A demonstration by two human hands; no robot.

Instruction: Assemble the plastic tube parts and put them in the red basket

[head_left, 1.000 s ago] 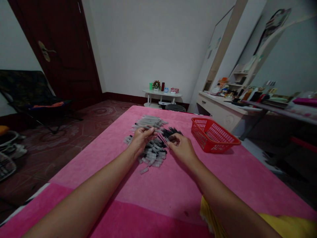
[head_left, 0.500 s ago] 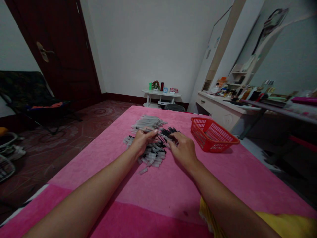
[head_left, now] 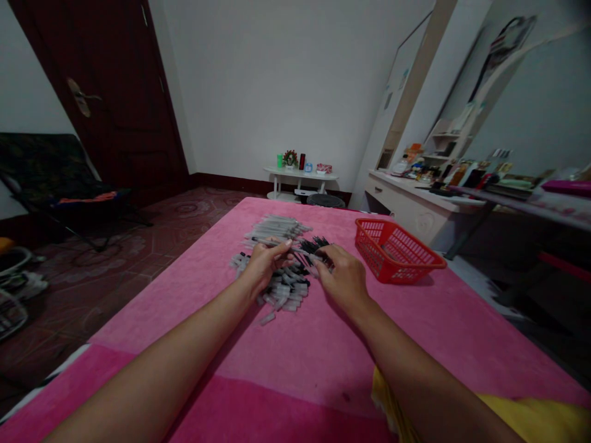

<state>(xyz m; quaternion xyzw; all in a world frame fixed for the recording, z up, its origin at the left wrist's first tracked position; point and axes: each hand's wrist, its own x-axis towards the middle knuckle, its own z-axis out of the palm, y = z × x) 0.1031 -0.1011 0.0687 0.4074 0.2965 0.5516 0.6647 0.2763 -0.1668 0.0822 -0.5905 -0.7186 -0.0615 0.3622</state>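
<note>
On the pink cloth [head_left: 286,369] lie three heaps of pen parts: clear barrels [head_left: 276,226] at the back, black refills [head_left: 314,245] to their right, and small clear caps with black ends [head_left: 285,292] nearest me. My left hand [head_left: 263,264] pinches a clear pen barrel [head_left: 264,242] above the cap heap. My right hand [head_left: 342,280] is closed in a pinch at the edge of the black refills, fingertips close to the barrel's right end; what it holds is too small to name.
A red plastic basket [head_left: 397,253] stands on the cloth to the right of my hands. Beyond the table stand a small white side table [head_left: 300,175], a dark door [head_left: 115,98], a dark folding chair [head_left: 50,178] at left and a cluttered dresser [head_left: 443,191] at right.
My right hand has shifted slightly forward onto the black refills and closer to the barrel in my left hand. The left hand has barely moved.
</note>
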